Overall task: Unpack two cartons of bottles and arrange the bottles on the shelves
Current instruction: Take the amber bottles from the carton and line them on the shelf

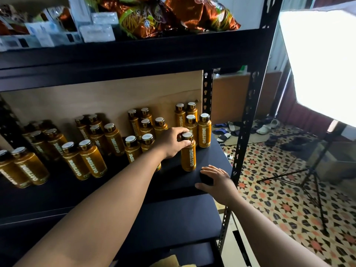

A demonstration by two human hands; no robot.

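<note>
Several amber bottles with dark caps and white "OATSIDE" lettering stand in groups on the black middle shelf (215, 160). My left hand (171, 141) grips the cap of the front bottle (188, 157), which stands upright near the shelf's right front corner. My right hand (215, 180) rests flat on the shelf's front right edge, fingers spread, holding nothing. More bottles (92, 160) line the shelf to the left. Behind the held bottle stands a cluster of bottles (204, 130) at the back right.
The upper shelf holds foil snack bags (169, 16) and white boxes (96, 31). A black upright post (248, 112) bounds the shelf on the right. Beyond it are a patterned tile floor, shoes (229, 130), a light stand (312, 180) and a bright softbox. A carton corner (165, 262) shows at the bottom.
</note>
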